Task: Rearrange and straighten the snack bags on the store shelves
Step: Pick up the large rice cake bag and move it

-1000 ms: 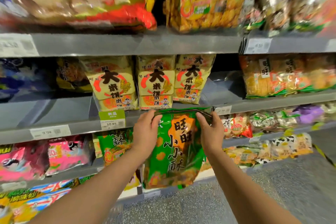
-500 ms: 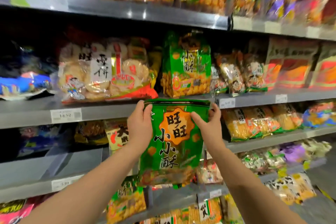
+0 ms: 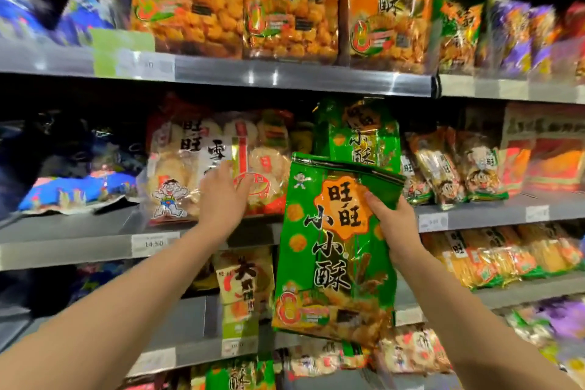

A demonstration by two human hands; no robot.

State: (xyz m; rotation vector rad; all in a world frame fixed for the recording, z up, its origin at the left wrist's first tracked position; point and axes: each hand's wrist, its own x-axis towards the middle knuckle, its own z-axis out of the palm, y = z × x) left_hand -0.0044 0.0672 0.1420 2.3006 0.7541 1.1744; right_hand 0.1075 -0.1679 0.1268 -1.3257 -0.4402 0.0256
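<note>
My right hand (image 3: 391, 225) grips a green snack bag (image 3: 329, 250) by its upper right side and holds it upright in front of the shelves. A matching green bag (image 3: 361, 133) stands on the middle shelf just behind and above it. My left hand (image 3: 221, 196) has its fingers spread flat on the front of a clear bag of white rice crackers (image 3: 190, 168), which stands on the same shelf to the left of the green one.
Several orange snack bags (image 3: 285, 3) line the top shelf (image 3: 285, 76). Blue bags (image 3: 76, 190) lie flat at the middle shelf's left end. Small packs (image 3: 456, 165) and red-orange bags (image 3: 544, 149) stand to the right. More bags fill the lower shelves.
My left hand has let go of the green bag and moved up-left onto the rice cracker bag. My right hand alone now holds the green bag. My view has tilted upward.
</note>
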